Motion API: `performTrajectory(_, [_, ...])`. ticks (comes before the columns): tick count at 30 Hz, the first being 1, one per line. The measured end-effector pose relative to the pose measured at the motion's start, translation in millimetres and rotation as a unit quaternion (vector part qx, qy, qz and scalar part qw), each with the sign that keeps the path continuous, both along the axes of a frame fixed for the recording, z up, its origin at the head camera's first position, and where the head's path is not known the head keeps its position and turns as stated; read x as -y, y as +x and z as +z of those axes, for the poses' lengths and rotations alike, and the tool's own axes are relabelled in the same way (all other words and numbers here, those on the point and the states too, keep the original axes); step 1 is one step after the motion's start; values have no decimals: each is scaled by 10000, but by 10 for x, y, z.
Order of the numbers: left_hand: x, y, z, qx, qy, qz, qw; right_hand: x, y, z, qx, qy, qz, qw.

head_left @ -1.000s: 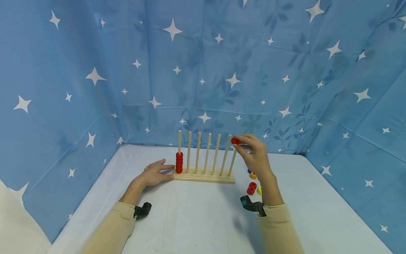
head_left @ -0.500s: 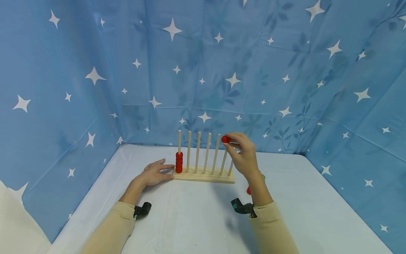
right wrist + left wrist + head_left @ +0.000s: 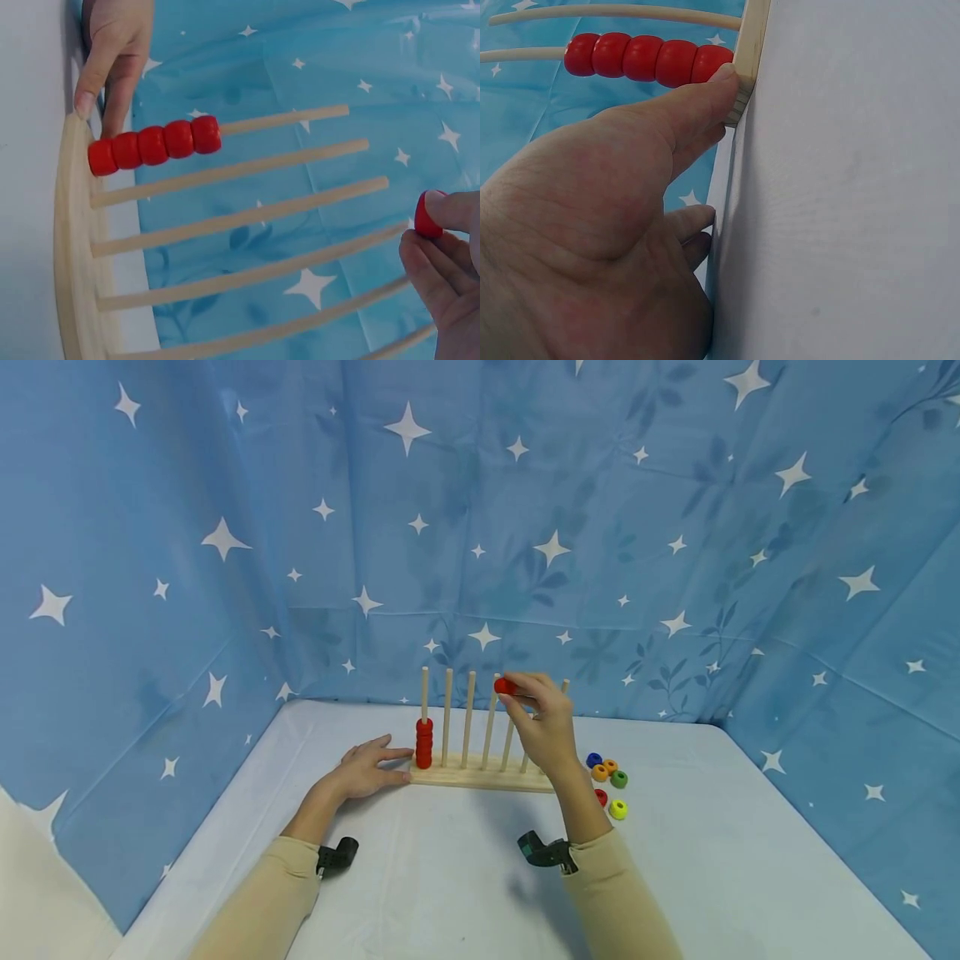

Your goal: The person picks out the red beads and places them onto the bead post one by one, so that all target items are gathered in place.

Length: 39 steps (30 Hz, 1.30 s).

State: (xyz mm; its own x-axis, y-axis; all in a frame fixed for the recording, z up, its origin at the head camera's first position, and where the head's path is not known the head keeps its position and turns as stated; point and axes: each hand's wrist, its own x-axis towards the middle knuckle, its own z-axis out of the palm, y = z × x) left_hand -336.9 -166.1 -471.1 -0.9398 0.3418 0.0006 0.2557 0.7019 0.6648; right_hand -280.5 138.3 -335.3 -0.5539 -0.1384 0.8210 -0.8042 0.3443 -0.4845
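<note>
A wooden peg stand (image 3: 480, 779) with several upright pegs stands on the table. Several red beads (image 3: 423, 744) are stacked on its leftmost peg, the lower part of that peg covered. My left hand (image 3: 363, 770) holds the left end of the base, thumb (image 3: 697, 101) in front and a finger behind, seen in the left wrist view too. My right hand (image 3: 547, 727) is raised in front of the right-hand pegs and pinches one red bead (image 3: 504, 686) between thumb and fingers. In the head view that bead overlaps the top of the fourth peg; the right wrist view shows the bead (image 3: 428, 216) near a peg's tip.
Loose beads lie on the white table right of the stand: a blue bead (image 3: 594, 760), orange beads (image 3: 600, 772), a green bead (image 3: 618, 779), a yellow bead (image 3: 618, 810) and a red one (image 3: 601, 797) partly behind the right forearm. A blue star-patterned curtain (image 3: 480, 568) hangs behind.
My right hand has moved left along the peg tops, carrying the red bead from the rightmost pegs to about the fourth. The left hand and stand have stayed put.
</note>
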Motion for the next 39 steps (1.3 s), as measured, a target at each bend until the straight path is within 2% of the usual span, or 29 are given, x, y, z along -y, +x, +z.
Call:
performTrajectory(10, [7, 0, -1, -30, -60, 26, 10000, 201, -48, -52, -150, 73, 24, 9999])
performTrajectory(18, [-2, 0, 10, -44, -149, 39, 9999, 290, -39, -5, 18, 185, 329, 9993])
performTrajectory(25, [-9, 9, 17, -16, -156, 64, 9999, 377, 8, 118, 482, 251, 533, 9971])
performTrajectory(32, [-8, 4, 13, 7, -149, 102, 9998, 389, -304, 21, 442, 528, 402, 9968])
performTrajectory(39, [-3, 5, 12, 36, -177, 105, 9998, 465, -332, 82, 521, 677, 286, 9959])
